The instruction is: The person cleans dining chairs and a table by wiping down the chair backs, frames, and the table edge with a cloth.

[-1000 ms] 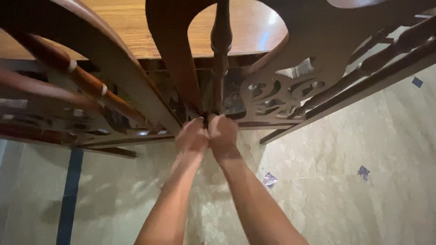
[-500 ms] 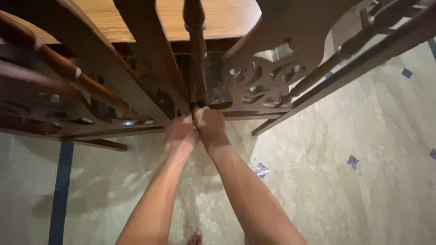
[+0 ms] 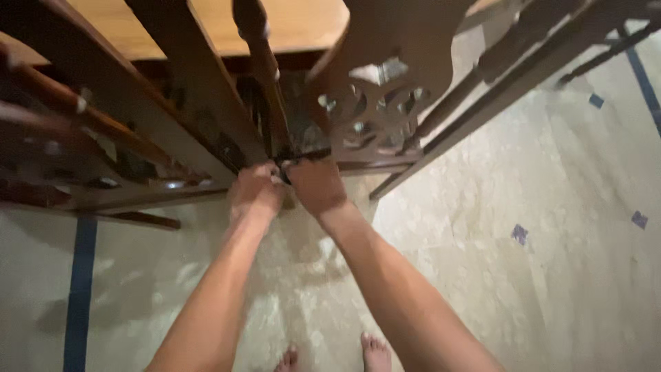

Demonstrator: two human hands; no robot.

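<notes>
Head view: both fists, left hand (image 3: pixel 255 189) and right hand (image 3: pixel 313 182), curl tight side by side round the foot of a dark turned spindle (image 3: pixel 265 83), seemingly to steady it under the table (image 3: pixel 206 27), with carved panels (image 3: pixel 375 110) crowding both sides and bare floor (image 3: pixel 537 227) behind.

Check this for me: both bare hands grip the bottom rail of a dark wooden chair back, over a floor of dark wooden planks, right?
Not quite. The head view shows both the left hand and right hand at the chair back, but the floor is pale marbled tile with small dark inlays, not wooden planks.
</notes>
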